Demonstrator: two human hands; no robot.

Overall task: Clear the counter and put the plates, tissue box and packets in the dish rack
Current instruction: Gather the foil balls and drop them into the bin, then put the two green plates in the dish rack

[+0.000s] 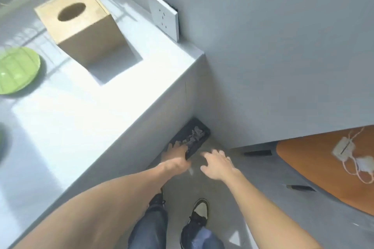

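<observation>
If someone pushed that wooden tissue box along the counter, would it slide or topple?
The tissue box looks stiff and probably light, being hollow with an oval opening. Its broad flat base suggests it would slide on the glossy counter rather than tip.

No text, label, brand, number or sign can be read anywhere in this view. The tissue box (81,26) on the counter (101,107) has plain sides, and the wall socket plate (165,16) shows only its slots. The picture is blurred, so any small print is lost.
</observation>
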